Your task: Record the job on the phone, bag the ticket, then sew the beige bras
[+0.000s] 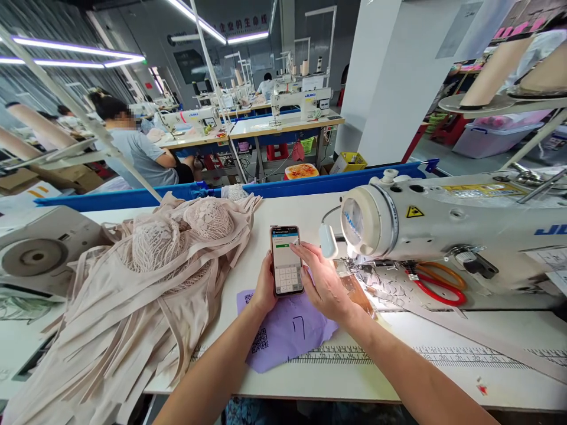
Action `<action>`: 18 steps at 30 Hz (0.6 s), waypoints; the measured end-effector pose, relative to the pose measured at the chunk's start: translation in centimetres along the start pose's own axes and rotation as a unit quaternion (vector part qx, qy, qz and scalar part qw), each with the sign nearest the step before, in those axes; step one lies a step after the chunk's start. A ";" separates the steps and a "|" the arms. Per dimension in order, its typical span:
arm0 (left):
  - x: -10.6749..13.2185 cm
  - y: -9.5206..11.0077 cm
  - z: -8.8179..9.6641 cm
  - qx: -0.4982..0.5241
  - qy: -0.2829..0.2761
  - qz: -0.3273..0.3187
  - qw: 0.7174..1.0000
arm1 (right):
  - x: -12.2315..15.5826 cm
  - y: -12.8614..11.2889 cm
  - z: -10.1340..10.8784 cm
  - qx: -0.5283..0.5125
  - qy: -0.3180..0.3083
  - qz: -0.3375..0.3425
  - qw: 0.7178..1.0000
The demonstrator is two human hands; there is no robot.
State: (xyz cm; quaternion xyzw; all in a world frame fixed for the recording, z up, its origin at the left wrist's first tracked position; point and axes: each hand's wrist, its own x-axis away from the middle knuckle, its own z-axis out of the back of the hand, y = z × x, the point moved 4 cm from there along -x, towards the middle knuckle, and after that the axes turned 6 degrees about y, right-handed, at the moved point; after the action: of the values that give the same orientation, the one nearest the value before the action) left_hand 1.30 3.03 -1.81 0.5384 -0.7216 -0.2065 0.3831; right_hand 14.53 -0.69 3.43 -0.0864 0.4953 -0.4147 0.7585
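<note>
White surface [301, 211] ran under everything, front edge below the forearms [212, 360], bare strip open toward the back. Machine [443, 212] blocked the right; beige garment pile [168, 277] filled the left. Purple sheet [305, 348] lay partly under the hands. Right hand [325, 286] was loosely open, holding nothing, fingertips at the phone [284, 260], contact unclear. Left hand [266, 286] gripped its left edge; phone sat between both.

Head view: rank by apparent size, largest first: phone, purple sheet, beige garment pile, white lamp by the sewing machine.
1. Beige garment pile
2. Purple sheet, partly covered
3. Phone
4. White lamp
</note>
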 end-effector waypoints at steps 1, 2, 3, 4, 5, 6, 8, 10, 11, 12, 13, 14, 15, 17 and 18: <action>0.1 -0.1 -0.1 -0.006 -0.003 -0.002 1.000 | 0.0 0.0 0.0 0.001 0.000 0.003 1.000; 0.1 -0.1 -0.1 -0.011 -0.004 -0.005 1.000 | 0.0 0.0 0.0 0.003 0.000 0.006 1.000; 0.2 -0.1 -0.1 -0.016 -0.006 -0.008 1.000 | 0.0 0.0 0.0 0.004 0.001 0.010 1.000; 0.2 -0.1 -0.2 -0.018 -0.006 -0.011 1.000 | 0.0 0.0 0.0 0.005 0.001 0.012 1.000; 0.3 0.0 -0.2 -0.018 -0.006 -0.013 1.000 | 0.0 0.1 -0.1 0.007 0.002 0.013 1.000; 0.3 0.0 -0.3 -0.017 -0.005 -0.016 1.000 | 0.0 0.2 -0.1 0.009 0.002 0.013 1.000; 0.4 0.1 -0.4 -0.018 -0.004 -0.025 1.000 | 0.0 0.4 -0.3 0.012 0.001 0.010 1.000; 0.5 0.2 -0.5 -0.023 -0.005 -0.038 0.999 | 0.0 0.5 -0.4 0.014 0.000 0.007 1.000; 0.5 0.3 -0.5 -0.027 -0.007 -0.046 0.999 | 0.0 0.6 -0.4 0.015 0.000 0.006 1.000; 0.5 0.3 -0.6 -0.031 -0.010 -0.052 0.998 | 0.0 0.6 -0.3 0.014 0.001 0.006 1.000; 0.5 0.3 -0.6 -0.035 -0.013 -0.056 0.998 | 0.0 0.5 -0.3 0.014 0.002 0.007 1.000; 0.5 0.2 -0.6 -0.037 -0.017 -0.057 0.998 | 0.0 0.5 -0.2 0.012 0.003 0.008 1.000; 0.4 0.2 -0.6 -0.038 -0.020 -0.055 0.998 | 0.0 0.4 -0.1 0.010 0.005 0.009 1.000; 0.4 0.1 -0.5 -0.037 -0.021 -0.049 0.998 | -0.1 0.3 0.0 0.007 0.010 0.010 1.000; 0.3 0.1 -0.5 -0.036 -0.018 -0.047 0.998 | -0.1 0.3 0.1 0.006 0.012 0.010 1.000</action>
State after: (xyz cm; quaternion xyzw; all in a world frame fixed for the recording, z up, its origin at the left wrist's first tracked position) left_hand 1.61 2.80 -1.35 0.5541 -0.6943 -0.2598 0.3788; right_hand 14.78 -0.47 3.34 -0.0717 0.5025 -0.4115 0.7570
